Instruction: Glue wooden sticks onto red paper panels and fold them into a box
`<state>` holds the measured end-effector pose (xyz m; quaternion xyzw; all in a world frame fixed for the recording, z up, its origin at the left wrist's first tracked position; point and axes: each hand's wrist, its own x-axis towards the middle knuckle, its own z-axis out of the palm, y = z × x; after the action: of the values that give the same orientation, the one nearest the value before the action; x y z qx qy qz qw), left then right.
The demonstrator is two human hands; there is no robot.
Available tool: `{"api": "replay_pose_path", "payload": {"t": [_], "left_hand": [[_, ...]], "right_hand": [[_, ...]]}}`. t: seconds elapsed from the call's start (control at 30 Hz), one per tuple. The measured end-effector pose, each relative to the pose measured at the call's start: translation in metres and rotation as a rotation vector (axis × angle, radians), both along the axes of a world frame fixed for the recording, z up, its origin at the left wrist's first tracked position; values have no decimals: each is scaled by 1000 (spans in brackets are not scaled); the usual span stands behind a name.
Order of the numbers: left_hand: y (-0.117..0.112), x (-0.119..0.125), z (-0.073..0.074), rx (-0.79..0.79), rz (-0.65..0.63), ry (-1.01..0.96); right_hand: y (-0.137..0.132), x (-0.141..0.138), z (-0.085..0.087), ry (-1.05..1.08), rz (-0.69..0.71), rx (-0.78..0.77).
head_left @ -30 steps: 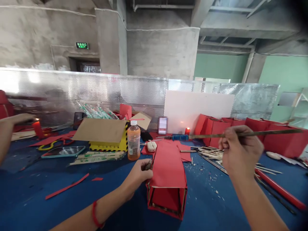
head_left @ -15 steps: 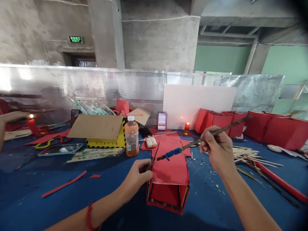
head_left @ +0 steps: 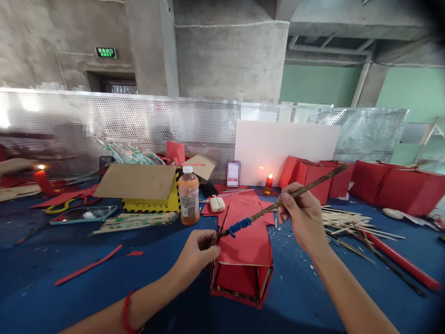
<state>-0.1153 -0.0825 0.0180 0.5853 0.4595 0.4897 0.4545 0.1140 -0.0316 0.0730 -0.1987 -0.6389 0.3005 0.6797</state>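
A long red paper box (head_left: 243,248) with an open near end lies on the blue table, dark sticks showing along its inner edges. My left hand (head_left: 200,253) pinches the box's upper left edge between thumb and fingers. In my right hand (head_left: 301,213) is a thin brown stick (head_left: 313,185), bound with blue wrapping (head_left: 239,226) towards its lower end. The stick slants down to the left over the box. Its dark tip is at the box's left edge, close to my left fingers; whether it touches is unclear.
A lit red candle (head_left: 269,184) stands behind the box, and a drink bottle (head_left: 189,197) at its left. Thin wooden sticks (head_left: 347,222) and a red rod (head_left: 399,260) lie right. Far left, another person's hand (head_left: 17,166) is near a second lit candle (head_left: 42,181).
My right hand has moved left and slightly down with the stick, bringing its tip to the box's left edge. My left hand keeps its pinch. The view has shifted slightly.
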Motion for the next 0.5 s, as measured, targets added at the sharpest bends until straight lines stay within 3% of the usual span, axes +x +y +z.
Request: {"api": "replay_pose_path", "payload": {"t": [0.3, 0.5], "left_hand": [[-4, 4, 6, -1, 40, 45], [-4, 4, 5, 7, 43, 54]], "right_hand": [[-22, 6, 2, -215, -66, 203], [-36, 12, 6, -369, -54, 440]]}}
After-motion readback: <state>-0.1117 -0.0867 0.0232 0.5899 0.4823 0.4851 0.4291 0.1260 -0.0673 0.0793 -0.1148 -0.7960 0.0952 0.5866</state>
